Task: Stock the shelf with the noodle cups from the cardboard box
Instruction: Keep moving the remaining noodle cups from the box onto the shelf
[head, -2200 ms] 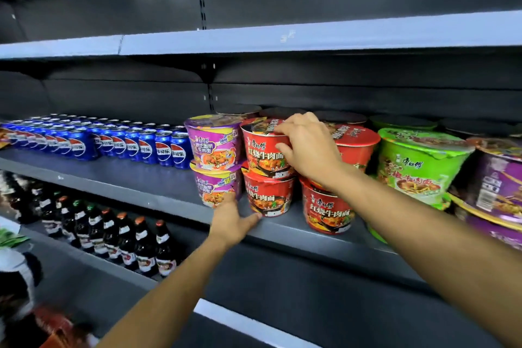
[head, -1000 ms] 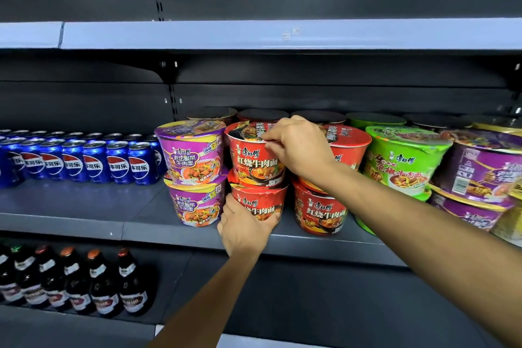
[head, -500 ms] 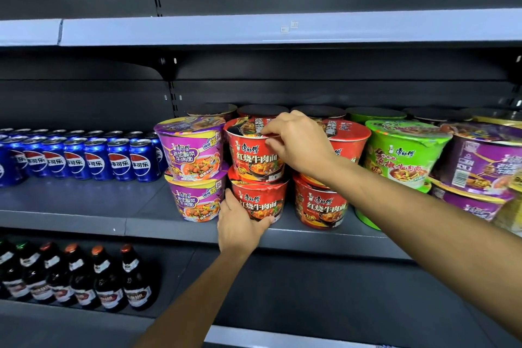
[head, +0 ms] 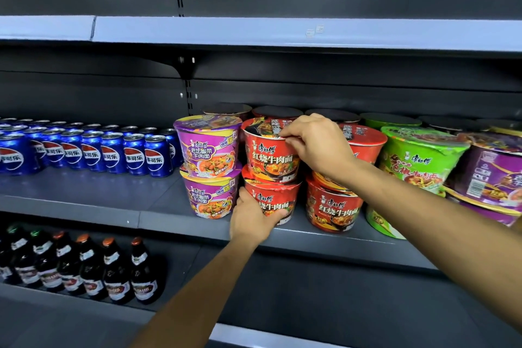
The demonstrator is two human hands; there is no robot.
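Two red noodle cups stand stacked on the grey middle shelf. My right hand grips the rim and right side of the upper red cup. My left hand cups the front base of the lower red cup, fingers curled round it. Left of this stack sit two stacked purple cups. To the right stands another red stack, partly hidden by my right forearm. The cardboard box is out of view.
Green cups and purple cups fill the shelf's right end. Blue cola cans line its left part, with bare shelf in front. Dark bottles stand on the shelf below. An upper shelf edge overhangs.
The view has drifted slightly; both hands stay on the red stack. My left hand has slid a little further round the lower cup's base.
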